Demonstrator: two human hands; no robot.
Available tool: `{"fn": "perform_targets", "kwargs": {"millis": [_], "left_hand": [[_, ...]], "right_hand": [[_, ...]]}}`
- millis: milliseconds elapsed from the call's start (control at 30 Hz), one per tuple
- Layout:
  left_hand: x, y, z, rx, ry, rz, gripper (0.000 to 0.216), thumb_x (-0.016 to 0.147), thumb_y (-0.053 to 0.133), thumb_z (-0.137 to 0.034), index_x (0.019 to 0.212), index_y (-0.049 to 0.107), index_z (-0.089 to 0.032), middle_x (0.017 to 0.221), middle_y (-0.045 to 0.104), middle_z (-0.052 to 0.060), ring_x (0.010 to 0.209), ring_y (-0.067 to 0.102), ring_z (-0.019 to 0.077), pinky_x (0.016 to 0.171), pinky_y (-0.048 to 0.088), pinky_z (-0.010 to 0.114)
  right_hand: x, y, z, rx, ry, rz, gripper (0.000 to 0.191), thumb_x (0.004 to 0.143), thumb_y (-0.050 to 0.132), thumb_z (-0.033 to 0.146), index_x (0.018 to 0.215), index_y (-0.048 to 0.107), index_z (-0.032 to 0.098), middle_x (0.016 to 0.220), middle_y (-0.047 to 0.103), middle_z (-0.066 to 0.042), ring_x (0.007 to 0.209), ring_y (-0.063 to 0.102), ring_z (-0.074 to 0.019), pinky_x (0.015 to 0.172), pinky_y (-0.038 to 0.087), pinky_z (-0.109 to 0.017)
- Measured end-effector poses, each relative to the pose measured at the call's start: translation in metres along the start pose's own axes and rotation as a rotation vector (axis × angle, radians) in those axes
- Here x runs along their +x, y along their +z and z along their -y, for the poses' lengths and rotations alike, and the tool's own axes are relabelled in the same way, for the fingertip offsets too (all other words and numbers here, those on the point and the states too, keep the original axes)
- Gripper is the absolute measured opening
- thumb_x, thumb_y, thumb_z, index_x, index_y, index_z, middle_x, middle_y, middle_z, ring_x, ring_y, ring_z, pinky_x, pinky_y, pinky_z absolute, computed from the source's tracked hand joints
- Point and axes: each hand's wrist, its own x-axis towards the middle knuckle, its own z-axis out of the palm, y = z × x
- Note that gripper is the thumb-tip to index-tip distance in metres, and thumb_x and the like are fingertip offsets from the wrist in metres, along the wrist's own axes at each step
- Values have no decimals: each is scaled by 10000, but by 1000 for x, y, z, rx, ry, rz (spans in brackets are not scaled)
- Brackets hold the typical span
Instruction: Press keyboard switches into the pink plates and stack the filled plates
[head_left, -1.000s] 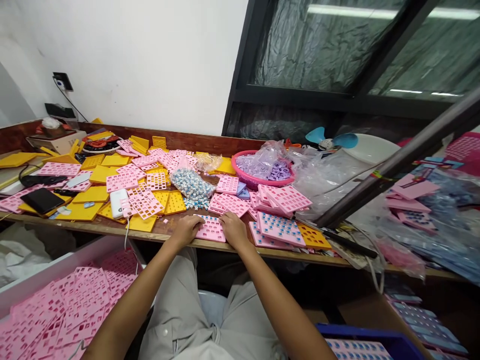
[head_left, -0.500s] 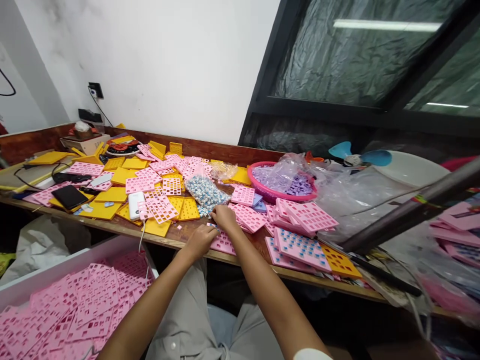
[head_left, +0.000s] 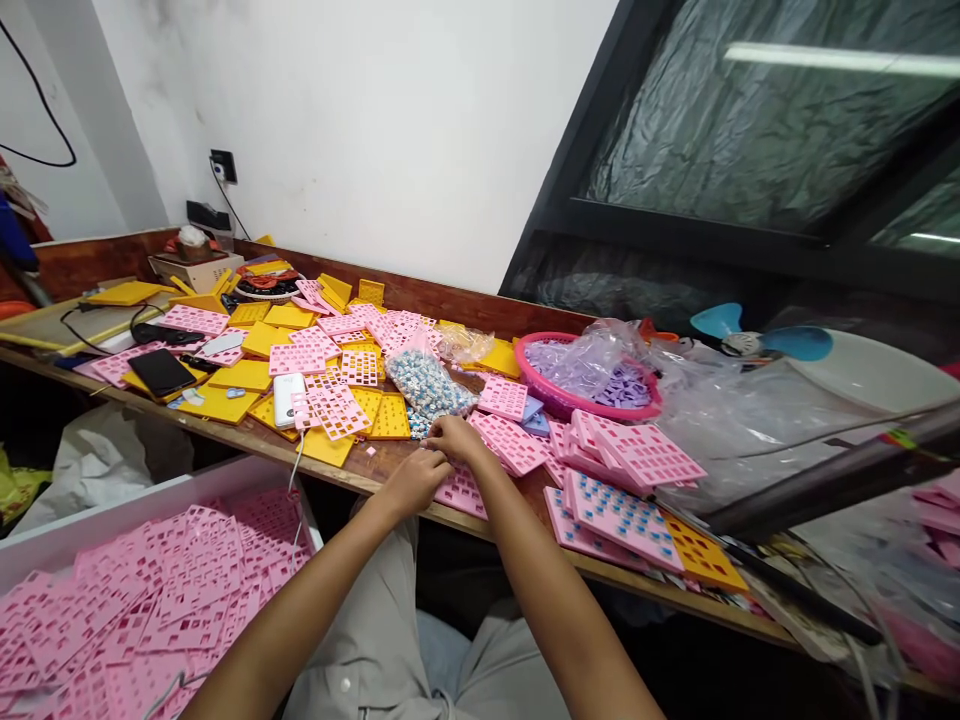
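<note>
A pink foam board with square holes (head_left: 463,492) lies at the table's front edge, partly under my hands. My left hand (head_left: 417,480) is over its left part, fingers curled in; what they hold, if anything, is hidden. Just beyond, my right hand (head_left: 456,441) is bent in a pinch beside the left fingertips, and its contents are too small to make out. A clear plastic bag of small blue and white pieces (head_left: 431,384) rests right behind my right hand. Some loose pieces (head_left: 418,424) have spilled at the bag's mouth.
Pink boards with blue pieces set in them (head_left: 622,515) are stacked to the right. Behind stands a pink basket of purple pieces (head_left: 527,385). Yellow boards (head_left: 390,416), a white power bank (head_left: 287,400) and a phone (head_left: 162,371) lie left. A white bin (head_left: 199,478) holds pink sheets below.
My right hand has drawn back from the loose pieces toward my left hand, and the two now nearly meet over the pink board. The camera view has turned slightly left.
</note>
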Motion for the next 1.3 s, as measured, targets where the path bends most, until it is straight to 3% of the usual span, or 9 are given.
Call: {"fn": "perform_targets", "kwargs": {"millis": [167, 267, 367, 500, 567, 667, 733, 933, 1300], "left_hand": [[-1, 2, -1, -25, -16, -50, 223, 947, 456, -112, 1011, 656, -188, 964, 648, 97, 984, 593, 232, 961, 464, 397], [-2, 3, 0, -62, -36, -61, 235, 927, 461, -86, 1022, 653, -182, 962, 647, 97, 980, 594, 230, 916, 482, 374], [-4, 5, 1, -42, -57, -50, 231, 902, 470, -63, 983, 651, -181, 951, 642, 94, 957, 589, 228, 858, 491, 353], [-4, 7, 1, 6, -66, -44, 224, 910, 483, -73, 1007, 652, -184, 952, 654, 78, 930, 599, 215, 841, 489, 341], [-4, 7, 0, 10, -66, -54, 210, 927, 491, -100, 1022, 656, -187, 949, 666, 72, 920, 606, 213, 842, 486, 344], [-4, 4, -1, 4, -75, -73, 173, 944, 515, -144, 1009, 668, -192, 939, 684, 72, 926, 608, 218, 845, 476, 353], [-3, 2, -2, 7, -85, -77, 146, 944, 541, -167, 996, 674, -195, 943, 696, 73, 937, 604, 225, 847, 466, 360], [-2, -3, -8, 71, -90, -11, 120, 920, 583, -169, 967, 692, -190, 930, 710, 83, 944, 592, 244, 887, 442, 401], [-12, -8, -10, -321, -330, -179, 203, 857, 606, -145, 1026, 708, -194, 956, 731, 57, 871, 642, 188, 812, 510, 317]], "right_hand": [[12, -6, 2, 34, -81, 152, 156, 762, 762, 346, 706, 763, 201, 628, 704, 7, 566, 588, -116, 520, 358, -203], [18, -5, 10, 53, -127, 217, 28, 715, 762, 220, 694, 769, 202, 599, 698, 21, 536, 577, -109, 521, 372, -198], [21, -6, 21, 70, -170, 215, 72, 653, 761, 128, 669, 763, 198, 598, 701, 22, 547, 590, -116, 544, 392, -200], [10, -16, 22, 130, -231, 101, 77, 741, 748, 213, 807, 783, 196, 763, 754, -9, 712, 663, -156, 642, 449, -220], [-7, -18, 12, 220, -250, -54, 141, 827, 696, 279, 893, 779, 187, 880, 765, -37, 817, 680, -177, 721, 480, -245], [-44, -7, -12, 415, -241, -390, 171, 863, 675, 316, 910, 775, 186, 923, 760, -66, 864, 680, -208, 779, 503, -298], [-71, 7, -26, 444, -204, -500, 177, 874, 675, 332, 926, 777, 198, 934, 753, -80, 870, 673, -223, 788, 507, -327], [-107, 43, -39, 237, -156, -532, 189, 929, 630, 311, 994, 783, 221, 913, 717, -82, 906, 619, -236, 839, 467, -369], [-108, 39, -34, 173, -138, -562, 152, 933, 642, 284, 938, 780, 220, 900, 704, -67, 895, 596, -224, 825, 418, -347]]}}
